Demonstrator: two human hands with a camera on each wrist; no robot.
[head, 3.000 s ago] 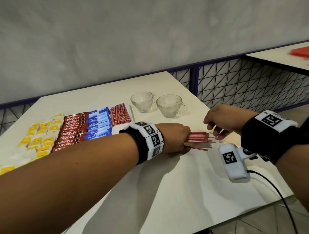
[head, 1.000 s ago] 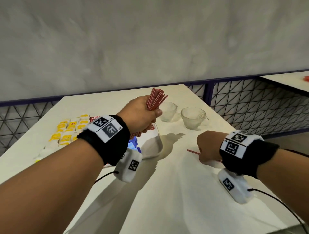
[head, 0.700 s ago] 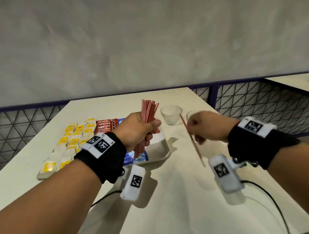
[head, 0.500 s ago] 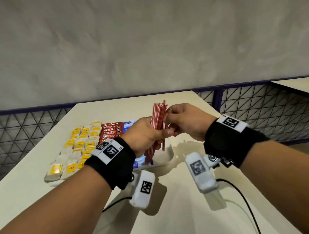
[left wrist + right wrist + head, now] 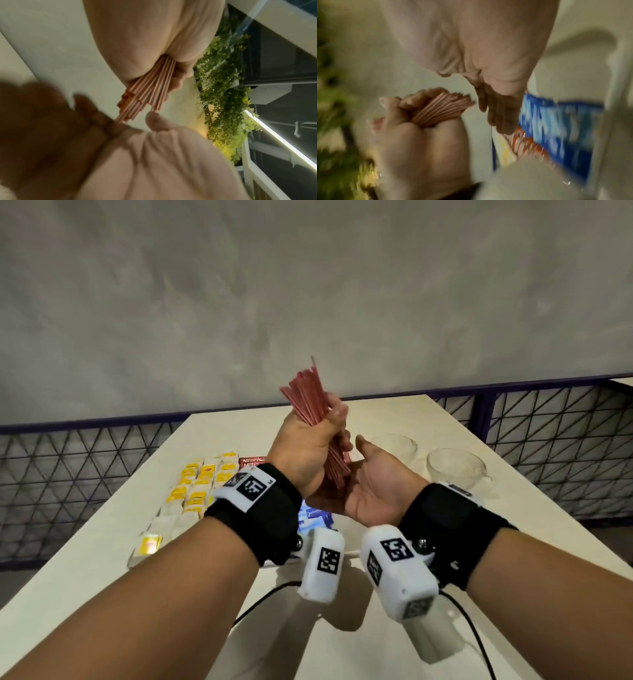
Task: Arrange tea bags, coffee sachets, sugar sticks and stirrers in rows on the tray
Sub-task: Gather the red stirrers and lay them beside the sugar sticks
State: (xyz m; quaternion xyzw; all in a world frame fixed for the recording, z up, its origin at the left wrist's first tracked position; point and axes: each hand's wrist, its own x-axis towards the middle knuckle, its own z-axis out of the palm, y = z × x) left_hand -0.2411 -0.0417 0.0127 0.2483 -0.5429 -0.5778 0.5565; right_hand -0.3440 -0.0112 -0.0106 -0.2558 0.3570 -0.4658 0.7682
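Note:
My left hand [image 5: 308,440] grips a bundle of red stirrers [image 5: 308,398] upright above the tray, tops leaning a little left. My right hand [image 5: 373,484] lies open, palm up, and the bundle's lower ends touch its palm. In the left wrist view the stirrers [image 5: 149,94] stick out of the fist toward the right palm [image 5: 154,155]. The right wrist view shows the stirrers [image 5: 443,108] in the left fist [image 5: 419,135]. On the tray [image 5: 133,559] lie yellow tea bags [image 5: 198,484], red coffee sachets [image 5: 251,463] and blue sugar sticks [image 5: 315,513], partly hidden by my arms.
Two glass cups [image 5: 394,443] [image 5: 455,470] stand on the white table [image 5: 513,525] to the right of the tray. A dark metal mesh rail [image 5: 548,422] runs behind the table below a grey wall.
My left hand lifted the stirrers off the table. The right hand picked up a stray one, slid it into the bundle, let go and turned palm up beneath the ends.

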